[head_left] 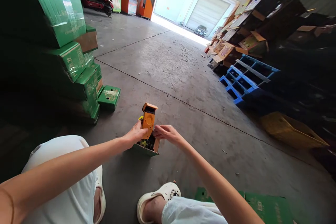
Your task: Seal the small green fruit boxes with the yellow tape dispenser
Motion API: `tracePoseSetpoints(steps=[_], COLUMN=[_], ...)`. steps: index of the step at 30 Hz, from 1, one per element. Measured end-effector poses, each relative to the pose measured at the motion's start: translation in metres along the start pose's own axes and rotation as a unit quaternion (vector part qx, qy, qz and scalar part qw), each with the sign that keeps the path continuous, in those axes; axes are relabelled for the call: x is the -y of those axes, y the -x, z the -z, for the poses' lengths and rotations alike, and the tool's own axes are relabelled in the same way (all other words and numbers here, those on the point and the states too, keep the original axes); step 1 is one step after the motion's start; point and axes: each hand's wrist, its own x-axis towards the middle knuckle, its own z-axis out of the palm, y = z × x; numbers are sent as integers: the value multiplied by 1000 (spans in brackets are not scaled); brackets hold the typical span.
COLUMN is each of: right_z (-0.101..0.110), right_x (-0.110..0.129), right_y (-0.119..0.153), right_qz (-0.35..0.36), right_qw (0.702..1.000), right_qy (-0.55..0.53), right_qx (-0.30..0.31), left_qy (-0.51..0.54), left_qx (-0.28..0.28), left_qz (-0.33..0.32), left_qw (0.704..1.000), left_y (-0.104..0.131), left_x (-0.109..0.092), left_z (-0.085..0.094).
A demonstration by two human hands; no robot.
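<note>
An orange plastic object [148,120], perhaps a toy vehicle, stands upright over a small open box [147,151] on the concrete floor. My left hand [135,133] is wrapped round its left side. At its lower right, my right hand [166,133] has its fingers pressed together near the box's right edge; whatever they may hold is too small to make out. Inside the box are dark and yellow-green items, partly hidden by the orange object and my left hand.
Green cartons [70,59] are stacked at the left, with a small one [109,97] beside them. On the right are piled cardboard boxes [225,50], blue pallets [243,83] and a yellow crate [292,131]. Flat green cardboard [270,206] lies near my right foot.
</note>
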Motion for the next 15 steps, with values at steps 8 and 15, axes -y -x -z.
tracePoseSetpoints(steps=[8,15], right_z=[-2,54], right_x=[23,1], right_y=[9,-10], right_qz=[72,97], right_qw=[926,928], right_qy=[-362,-340], right_qx=[-78,-118], left_qy=[-3,-184], left_qx=[157,35], left_qz=[-156,-168], left_qw=[975,968], left_y=[11,-45], left_x=[-27,-32], left_z=[-18,43])
